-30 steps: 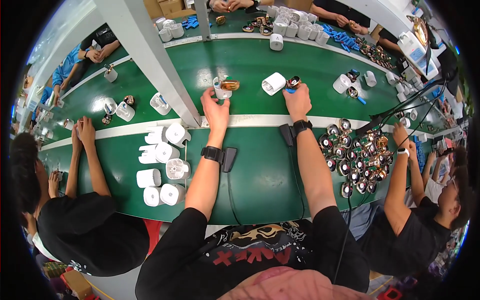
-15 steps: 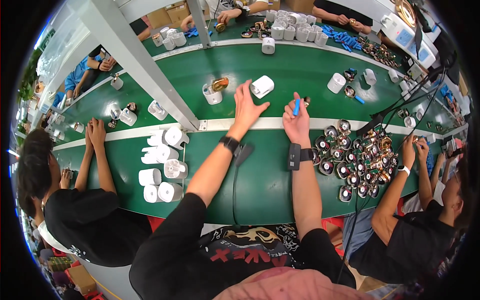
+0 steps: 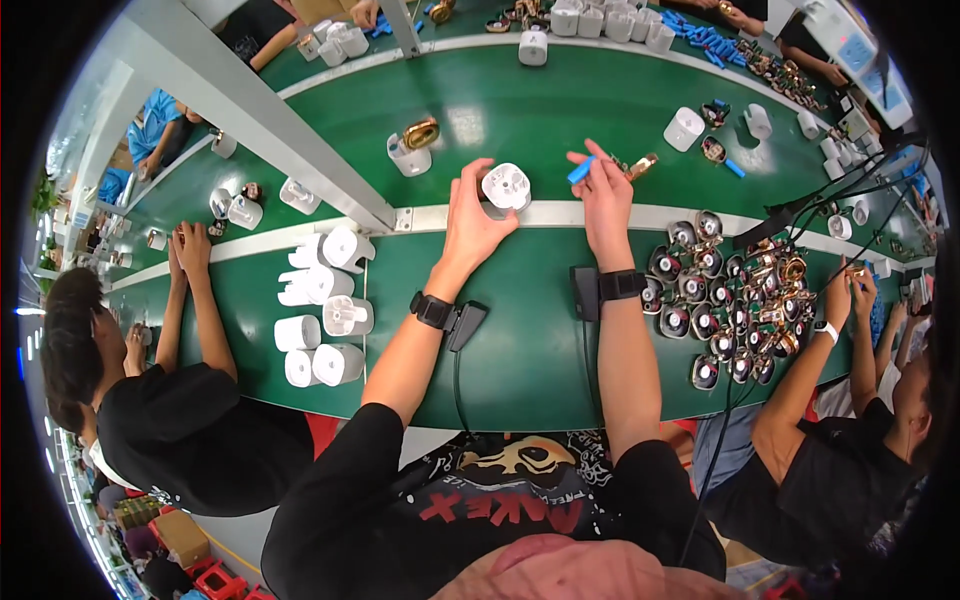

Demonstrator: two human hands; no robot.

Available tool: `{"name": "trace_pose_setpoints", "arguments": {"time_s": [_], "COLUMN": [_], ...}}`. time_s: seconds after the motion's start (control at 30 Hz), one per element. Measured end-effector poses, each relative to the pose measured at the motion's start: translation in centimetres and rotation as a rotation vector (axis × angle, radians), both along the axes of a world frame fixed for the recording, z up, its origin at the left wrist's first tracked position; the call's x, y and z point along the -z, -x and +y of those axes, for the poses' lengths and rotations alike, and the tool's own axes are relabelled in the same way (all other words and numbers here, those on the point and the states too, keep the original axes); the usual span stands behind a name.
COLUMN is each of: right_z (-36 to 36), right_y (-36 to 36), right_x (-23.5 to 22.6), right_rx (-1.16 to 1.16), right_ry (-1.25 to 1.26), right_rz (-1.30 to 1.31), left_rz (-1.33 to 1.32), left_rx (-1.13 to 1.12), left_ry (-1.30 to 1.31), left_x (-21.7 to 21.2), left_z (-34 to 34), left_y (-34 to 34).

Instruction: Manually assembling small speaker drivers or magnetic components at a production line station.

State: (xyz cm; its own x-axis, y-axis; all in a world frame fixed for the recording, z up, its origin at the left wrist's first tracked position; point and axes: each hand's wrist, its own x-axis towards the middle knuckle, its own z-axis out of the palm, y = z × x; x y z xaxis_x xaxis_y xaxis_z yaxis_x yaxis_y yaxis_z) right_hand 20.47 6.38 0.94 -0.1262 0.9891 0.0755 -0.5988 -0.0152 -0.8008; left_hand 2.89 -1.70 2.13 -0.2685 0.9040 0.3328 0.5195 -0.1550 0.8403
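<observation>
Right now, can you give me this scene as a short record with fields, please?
Left hand: left hand holds a white cylindrical housing, open end up.
Right hand: right hand pinches a small blue piece.
Surface: green workbench.
Left of arms: pile of white housings.
Right of arms: cluster of round metal parts.
Wrists: black bands on both.

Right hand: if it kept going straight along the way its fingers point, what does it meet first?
The right hand holds a small blue piece and points up-left across the green table. Probably only bare table for a stretch; the first thing near that line is the white housing at the far edge. Depth is unclear.
</observation>
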Motion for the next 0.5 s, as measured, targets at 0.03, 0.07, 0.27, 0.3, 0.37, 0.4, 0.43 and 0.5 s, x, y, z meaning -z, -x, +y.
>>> {"name": "trace_pose_setpoints", "arguments": {"time_s": [0.03, 0.07, 0.27, 0.3, 0.37, 0.4, 0.43, 0.5], "right_z": [-0.1, -0.5, -2.7, -3.0, -3.0, -2.9, -2.9, -3.0], "right_y": [0.3, 0.6, 3.6, 3.8, 3.9, 3.9, 3.9, 3.8], "right_x": [-0.1, -0.1, -1.0, -1.0, -0.8, -0.7, -0.8, -1.2], "right_rx": [-0.001, -0.002, 0.028, 0.004, 0.006, 0.009, 0.009, 0.001], "right_ry": [-0.069, -0.057, -0.34, -0.381, -0.375, -0.375, -0.377, -0.355], "right_rz": [-0.074, -0.082, -0.409, -0.428, -0.452, -0.468, -0.484, -0.525], "left_rz": [-0.007, 0.078, -0.069, -0.078, -0.07, -0.066, -0.074, -0.043], "left_rx": [-0.002, 0.013, 0.159, 0.16, 0.155, 0.152, 0.148, 0.149], "left_ry": [0.013, -0.013, -0.062, -0.057, -0.054, -0.053, -0.049, -0.065], "left_x": [0.4, 0.8, 2.0, 2.0, 1.8, 1.7, 1.7, 1.5], "left_z": [-0.3, -0.5, -0.5, -0.6, -0.6, -0.6, -0.6, -0.4], "left_y": [0.3, 0.6, 1.1, 1.0, 1.0, 1.0, 1.0, 1.1]}}
